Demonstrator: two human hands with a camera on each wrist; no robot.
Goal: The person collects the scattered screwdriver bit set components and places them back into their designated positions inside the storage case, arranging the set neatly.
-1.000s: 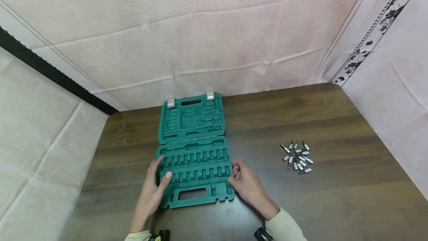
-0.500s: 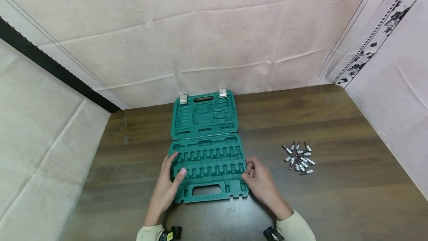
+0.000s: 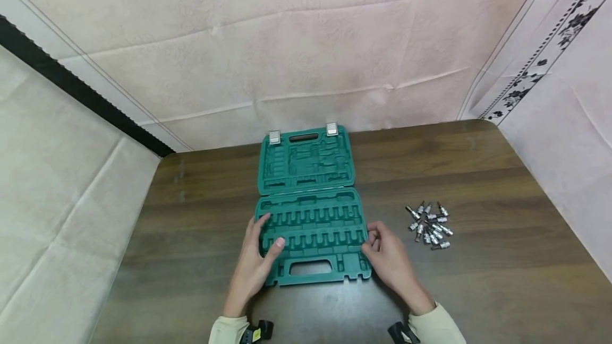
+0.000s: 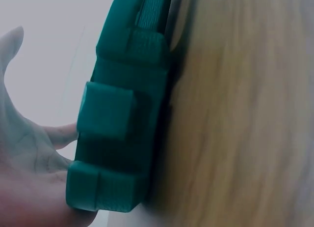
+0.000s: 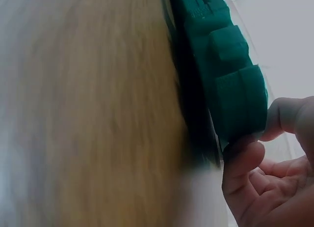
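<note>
A green plastic tool case [image 3: 313,222] lies unfolded on the table, its moulded slots bare and two silver latches [image 3: 332,129] at the far edge of its lid [image 3: 306,163]. My left hand [image 3: 253,261] holds the near half by its left side, thumb and index fingertip over the rim; its other fingers are hidden. At the opposite side, my right hand [image 3: 389,254] has curled fingers and pinches the edge close to the near corner. The right wrist view shows thumb and fingers [image 5: 245,158] right at the case's edge. The left wrist view shows the case's notched front edge [image 4: 115,119].
Several small metal socket bits [image 3: 430,226] lie in a loose heap on the brown wooden table [image 3: 497,259], right of the right hand. Cloth-covered walls [image 3: 268,41] stand at the table's back and both sides. Each wrist wears a black camera strap.
The opened case has slid rightward and slightly away across the table, with both hands moving along at its sides. The heap of socket bits stays in place, while the view shifts a little.
</note>
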